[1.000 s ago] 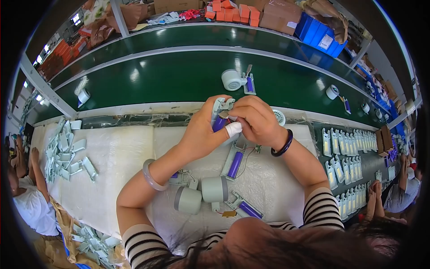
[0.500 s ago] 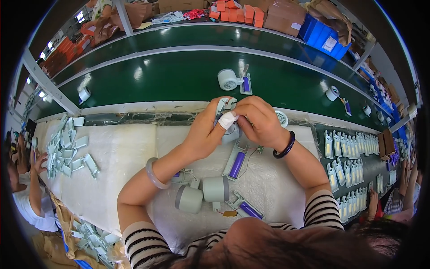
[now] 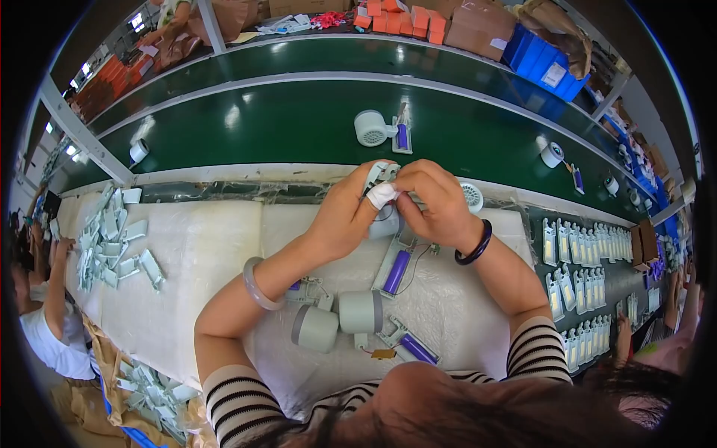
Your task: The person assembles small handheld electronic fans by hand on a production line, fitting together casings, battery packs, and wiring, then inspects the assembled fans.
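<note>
Above the middle of the bench, my left hand (image 3: 345,207) is closed around a pale green plastic handle part (image 3: 382,172) whose end shows above the fingers. White tape wraps one finger. My right hand (image 3: 432,200) is pinched against the same part from the right; its fingertips hide what they grip there. A rounded pale fan head (image 3: 383,224) shows just under my hands, partly covered. Below lies an open handle with a purple battery (image 3: 396,272) and thin wires. Nearer me are two fan heads (image 3: 361,312) and another purple battery (image 3: 418,349) in its handle.
A heap of pale plastic covers (image 3: 112,239) lies at the left. Rows of handle pieces (image 3: 579,287) stand at the right. Beyond the bench, a green conveyor (image 3: 284,127) carries fan units (image 3: 371,128). A blue crate (image 3: 545,63) stands far right. Co-workers' hands appear at both sides.
The fan units on the conveyor have shifted slightly left. The part between my hands has turned a little, and my hands have stayed nearly in place. The co-worker's hand at left has moved.
</note>
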{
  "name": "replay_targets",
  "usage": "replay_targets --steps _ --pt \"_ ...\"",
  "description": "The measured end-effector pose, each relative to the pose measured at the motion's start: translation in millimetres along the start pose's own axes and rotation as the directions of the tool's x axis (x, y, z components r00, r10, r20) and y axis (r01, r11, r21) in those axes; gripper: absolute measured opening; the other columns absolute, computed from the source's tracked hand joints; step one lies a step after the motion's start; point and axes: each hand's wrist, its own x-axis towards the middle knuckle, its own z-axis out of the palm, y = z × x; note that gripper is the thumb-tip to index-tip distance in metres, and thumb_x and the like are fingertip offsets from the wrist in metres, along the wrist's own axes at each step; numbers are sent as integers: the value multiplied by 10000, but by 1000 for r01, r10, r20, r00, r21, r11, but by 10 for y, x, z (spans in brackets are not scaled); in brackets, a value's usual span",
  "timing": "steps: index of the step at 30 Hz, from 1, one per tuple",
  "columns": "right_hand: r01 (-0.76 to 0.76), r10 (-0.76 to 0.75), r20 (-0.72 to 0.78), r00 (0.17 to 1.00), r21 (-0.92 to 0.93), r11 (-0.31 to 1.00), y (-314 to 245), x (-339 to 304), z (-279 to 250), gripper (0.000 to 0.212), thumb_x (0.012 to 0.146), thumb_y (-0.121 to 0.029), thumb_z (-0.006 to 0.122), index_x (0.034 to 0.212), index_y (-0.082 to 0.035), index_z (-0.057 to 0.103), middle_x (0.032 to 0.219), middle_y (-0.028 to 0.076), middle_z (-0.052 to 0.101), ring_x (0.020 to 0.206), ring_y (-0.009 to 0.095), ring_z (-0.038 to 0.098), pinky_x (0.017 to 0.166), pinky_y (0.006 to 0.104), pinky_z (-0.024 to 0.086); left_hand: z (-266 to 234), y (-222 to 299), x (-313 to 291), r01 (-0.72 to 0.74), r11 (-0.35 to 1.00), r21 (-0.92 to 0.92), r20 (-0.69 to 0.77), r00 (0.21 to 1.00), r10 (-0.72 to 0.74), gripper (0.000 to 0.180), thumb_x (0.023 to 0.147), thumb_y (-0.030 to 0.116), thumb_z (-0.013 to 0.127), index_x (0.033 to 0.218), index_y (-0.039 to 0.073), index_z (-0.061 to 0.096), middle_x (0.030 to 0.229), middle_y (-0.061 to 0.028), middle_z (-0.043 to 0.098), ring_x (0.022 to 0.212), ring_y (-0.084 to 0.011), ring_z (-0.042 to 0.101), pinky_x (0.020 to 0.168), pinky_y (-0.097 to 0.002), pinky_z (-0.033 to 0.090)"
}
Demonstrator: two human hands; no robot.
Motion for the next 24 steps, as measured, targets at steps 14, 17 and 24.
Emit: replay_targets --steps 14,17,24 --pt "-215 211 118 970 19 977 33 3 40 221 714 105 610 911 8 582 850 127 584 735 260 591 637 311 479 -59 -47 103 160 987 15 30 987 -160 216 968 196 476 1093 21 488 735 -63 556 588 -144 520 527 -277 432" --pt "-353 315 241 918 138 925 118 7 -74 186 770 53 618 947 3 591 885 95 605 796 217 612 720 295 493 -104 -75 142 233 969 -78 55 972 -229 246 959 199 508 1148 47 473 728 -13 521 557 -71 482 473 -226 416" --pt "-595 507 314 803 465 656 225 -45 5 435 847 -128 644 1233 -45 461 1140 64 556 1062 187 556 937 340 439 -258 5 181 118 984 -134 -26 992 -123 308 862 179 669 1106 35 549 865 -17 574 715 -69 554 582 -223 477"
